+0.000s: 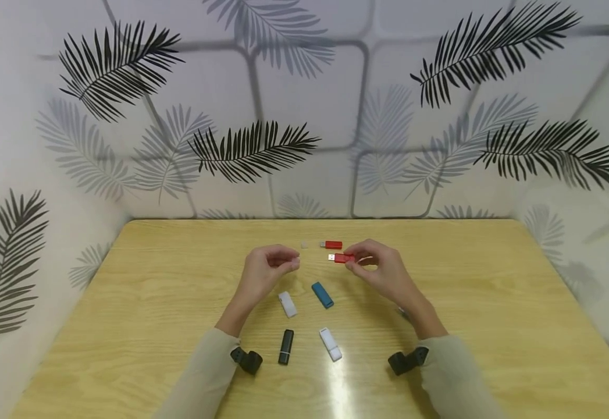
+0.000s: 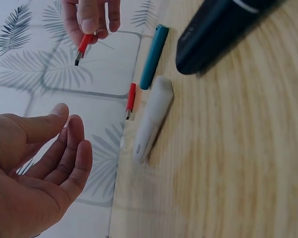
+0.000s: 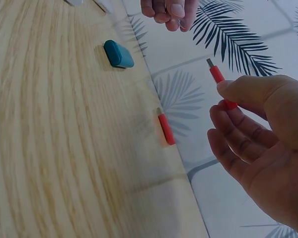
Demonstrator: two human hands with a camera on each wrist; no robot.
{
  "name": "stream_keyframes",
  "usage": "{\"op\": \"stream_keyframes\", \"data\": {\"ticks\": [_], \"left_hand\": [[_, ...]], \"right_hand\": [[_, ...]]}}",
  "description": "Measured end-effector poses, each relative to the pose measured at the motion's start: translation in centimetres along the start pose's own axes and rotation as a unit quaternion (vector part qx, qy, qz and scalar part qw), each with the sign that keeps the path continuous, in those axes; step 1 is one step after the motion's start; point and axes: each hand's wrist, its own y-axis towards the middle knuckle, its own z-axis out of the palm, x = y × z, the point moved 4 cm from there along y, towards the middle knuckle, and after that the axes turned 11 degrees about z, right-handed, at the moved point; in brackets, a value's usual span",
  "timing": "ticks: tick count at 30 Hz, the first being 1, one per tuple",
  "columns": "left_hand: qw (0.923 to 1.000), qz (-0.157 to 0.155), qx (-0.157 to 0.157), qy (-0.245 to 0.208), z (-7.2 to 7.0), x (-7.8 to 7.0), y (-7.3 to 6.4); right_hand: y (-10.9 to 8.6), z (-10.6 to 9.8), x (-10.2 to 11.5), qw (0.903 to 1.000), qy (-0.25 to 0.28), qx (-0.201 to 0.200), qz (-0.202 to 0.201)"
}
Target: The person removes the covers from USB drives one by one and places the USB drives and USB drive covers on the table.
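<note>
My right hand (image 1: 383, 270) pinches a red USB stick (image 1: 342, 258) between thumb and fingers, its metal plug pointing left toward the other hand. Opposite it, my left hand (image 1: 270, 270) is raised above the table with thumb and fingertips together. A small clear cap (image 3: 180, 23) glints faintly at those fingertips in the right wrist view; it barely shows elsewhere. Behind the hands, a second red USB stick (image 1: 333, 245) lies on the table, with a small translucent cap (image 1: 304, 245) to its left.
Nearer on the wooden table (image 1: 126, 326) lie a blue USB stick (image 1: 322, 295), a white one (image 1: 287, 304), another white one (image 1: 330, 344) and a black one (image 1: 285, 347). A small dark object (image 1: 402, 312) is partly hidden by the right forearm. A leaf-patterned curtain (image 1: 309, 174) stands behind.
</note>
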Motion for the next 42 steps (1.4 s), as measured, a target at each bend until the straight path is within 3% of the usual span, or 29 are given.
{"op": "stream_keyframes", "data": {"ticks": [11,28,34,42], "left_hand": [[0.9981,-0.027,0.007,0.055,1.0,1.5,1.2],[0.9916,-0.043,0.03,0.118,2.1,2.7,3.1],[0.9888,-0.04,0.037,0.138,2.3,2.9,3.5],[0.983,-0.059,0.062,0.163,2.8,3.3,3.9]], "right_hand": [[1.1,1.2,-2.1,0.9979,0.019,-0.003,0.062],[2.7,2.2,-3.7,0.9931,-0.034,-0.009,0.112],[3.0,2.6,-3.8,0.9929,-0.038,-0.007,0.112],[3.4,2.9,-3.9,0.9933,-0.059,-0.008,0.1]]}}
